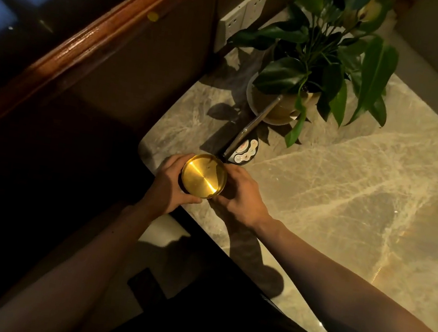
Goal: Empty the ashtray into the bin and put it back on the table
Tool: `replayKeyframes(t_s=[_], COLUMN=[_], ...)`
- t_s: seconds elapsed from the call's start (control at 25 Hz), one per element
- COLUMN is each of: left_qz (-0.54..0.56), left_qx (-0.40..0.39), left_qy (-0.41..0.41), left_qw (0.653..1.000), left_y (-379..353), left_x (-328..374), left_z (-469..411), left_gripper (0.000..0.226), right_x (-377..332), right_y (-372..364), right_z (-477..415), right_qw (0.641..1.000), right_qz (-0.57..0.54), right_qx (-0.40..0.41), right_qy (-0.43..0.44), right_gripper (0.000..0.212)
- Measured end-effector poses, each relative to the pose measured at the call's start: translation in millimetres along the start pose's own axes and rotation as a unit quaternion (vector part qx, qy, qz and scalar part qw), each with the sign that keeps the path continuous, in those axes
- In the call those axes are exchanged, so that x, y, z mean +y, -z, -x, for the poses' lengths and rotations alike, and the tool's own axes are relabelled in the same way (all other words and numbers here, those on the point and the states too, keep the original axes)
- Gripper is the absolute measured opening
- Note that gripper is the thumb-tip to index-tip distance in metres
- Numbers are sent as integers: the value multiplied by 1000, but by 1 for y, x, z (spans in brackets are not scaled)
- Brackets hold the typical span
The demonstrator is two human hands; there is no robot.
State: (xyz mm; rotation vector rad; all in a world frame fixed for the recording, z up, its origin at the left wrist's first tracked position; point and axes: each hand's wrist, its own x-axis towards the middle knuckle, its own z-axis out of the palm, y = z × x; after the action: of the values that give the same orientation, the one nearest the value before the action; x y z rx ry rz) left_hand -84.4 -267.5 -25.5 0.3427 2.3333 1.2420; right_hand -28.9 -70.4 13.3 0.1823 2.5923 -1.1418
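Marble-patterned tabletop (pixel 348 188) fills the right half of the view, lit warm; all positions below are taken from its near-left corner. Beyond that corner runs a dark wooden rail (pixel 69 46), diagonal, with dim window panes behind it. At the far end of the tabletop from the corner stands a potted plant (pixel 319 53), broad green leaves over a pale round pot, and a white wall socket strip (pixel 243 15) sits just beside it on the wall. Between the plant and the corner lies a dark remote control (pixel 245 151) with pale buttons; a thin flat object leans from it up toward the pot, identity unclear. Right at the corner is the ashtray (pixel 204 175): round, gold-coloured interior, looks clean and shiny, no contents that I can make out. It sits at the very edge of the tabletop; whether it rests on the surface or is lifted just clear I cannot tell. My left hand (pixel 170 184) cups its left side, fingers wrapped around the wall, thumb along the near rim. My right hand (pixel 239 196) closes on its right side, fingers curled against the wall. Both forearms reach in from the lower frame.
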Motion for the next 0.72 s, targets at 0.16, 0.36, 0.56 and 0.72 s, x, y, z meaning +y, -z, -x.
replayKeyframes(t_s=[0.16,0.36,0.56,0.72], left_qz=[5,4,-4,-11], left_qx=[1,6,3,8], left_qy=[-3,-2,-2,1], left_qw=[1000,1000,1000,1000], left_y=[0,-5,-8,-11], left_x=[-1,2,4,6], left_z=[-2,-2,0,3], left_gripper=[105,105,106,107], right_x=[1,6,4,6], right_y=[-2,-2,-2,-1], right_z=[-4,-5,-3,-2], right_qw=[1000,1000,1000,1000], right_qz=[0,3,-8,-21], right_qx=[-1,2,9,3], right_qy=[-5,-8,-11,-15], right_gripper=[72,68,64,64])
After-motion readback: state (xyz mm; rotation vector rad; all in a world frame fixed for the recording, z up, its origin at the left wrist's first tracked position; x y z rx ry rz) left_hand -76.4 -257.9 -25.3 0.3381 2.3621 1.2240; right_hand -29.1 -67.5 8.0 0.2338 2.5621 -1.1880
